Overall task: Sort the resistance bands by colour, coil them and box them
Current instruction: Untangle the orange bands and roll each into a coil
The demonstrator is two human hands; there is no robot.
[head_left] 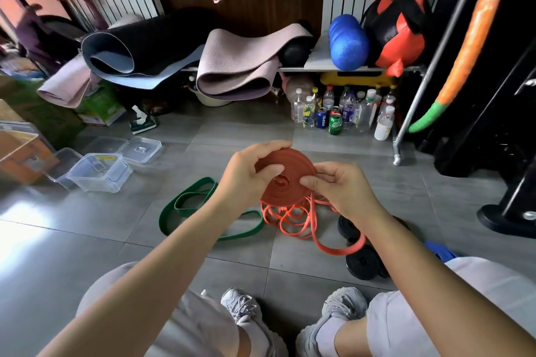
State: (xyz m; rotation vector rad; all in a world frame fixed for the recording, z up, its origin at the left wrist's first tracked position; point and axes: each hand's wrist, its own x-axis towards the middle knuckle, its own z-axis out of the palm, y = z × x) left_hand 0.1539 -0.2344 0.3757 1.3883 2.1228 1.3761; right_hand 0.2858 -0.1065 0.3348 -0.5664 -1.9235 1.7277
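A dark red band, wound into a flat coil, is held above the floor between both hands. My left hand grips its left edge with the thumb across the face. My right hand pinches its right edge. Below the coil lies a loose tangle of thin orange bands. A wide green band lies in loops on the tiles to the left. Black bands lie in a heap to the right, partly behind my right forearm. Something blue peeks out by my right knee.
Clear plastic boxes with loose lids stand on the floor at left, beside cardboard boxes. Rolled mats, a blue foam roller and bottles crowd a rack at the back. A black machine base stands at right.
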